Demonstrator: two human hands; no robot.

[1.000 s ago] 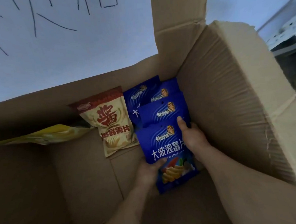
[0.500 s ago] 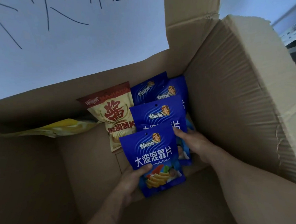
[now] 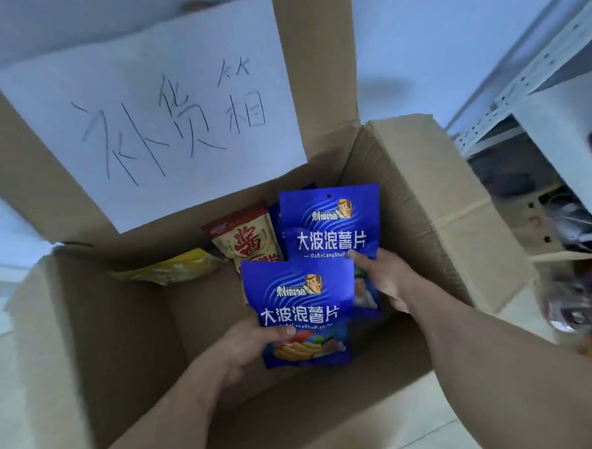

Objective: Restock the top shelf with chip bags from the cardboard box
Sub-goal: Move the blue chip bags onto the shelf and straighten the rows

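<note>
I look down into an open cardboard box [image 3: 423, 197]. My left hand [image 3: 249, 347] grips the lower left edge of a blue chip bag [image 3: 302, 306], held upright over the box. My right hand [image 3: 386, 281] holds a second blue chip bag [image 3: 329, 229] by its right edge, a little higher and behind the first. Deeper in the box lie a beige and red chip bag [image 3: 247, 240] and a yellow bag [image 3: 173, 268]. Another blue bag is mostly hidden behind the held ones.
A white paper sheet [image 3: 151, 115] with handwritten characters is stuck on the box's raised back flap. A metal shelf rack [image 3: 533, 74] with cluttered goods stands at the right. Pale floor shows at the left and below the box.
Both hands have risen out of the box, each lifting a blue bag. The right hand, which only touched the stack before, now grips the second bag. The view pulled back and up.
</note>
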